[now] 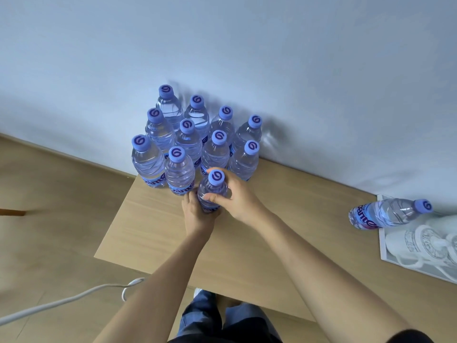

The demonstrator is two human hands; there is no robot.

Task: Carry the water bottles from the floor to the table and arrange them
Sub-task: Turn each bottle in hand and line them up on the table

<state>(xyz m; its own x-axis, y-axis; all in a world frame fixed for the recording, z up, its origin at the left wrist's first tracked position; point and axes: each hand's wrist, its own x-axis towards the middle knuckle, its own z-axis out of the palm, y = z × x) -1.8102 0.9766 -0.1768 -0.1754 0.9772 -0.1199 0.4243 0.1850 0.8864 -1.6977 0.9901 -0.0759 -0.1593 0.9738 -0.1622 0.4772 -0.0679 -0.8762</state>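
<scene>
The bottle [212, 191] in hand stands upright on the table [272, 243], at the front of the group and just beside its front row. The left hand [195, 214] wraps its lower body from the 8 o'clock side, and the right hand [235, 196] curls round its shoulder from 3 o'clock, thumb across the front. Both hands are grasping it, not yet let go.

Behind it, from 10 to 1 o'clock, ten bottles [197, 134] stand capped and upright in close rows against the wall [222, 45]. This looks like the arranging step: the bottle is being seated in the third place of the front row, which would fill out the block.

One more bottle [388, 214] lies on its side at 3 o'clock, well apart, resting on the edge of a white tray [385, 253] that holds cups [420, 243].

Next, I judge, the hands need to nudge the held bottle snug against its neighbours without toppling them, release, then reach right for the lying one. Whether any remain on the floor [49, 206] cannot be told.
</scene>
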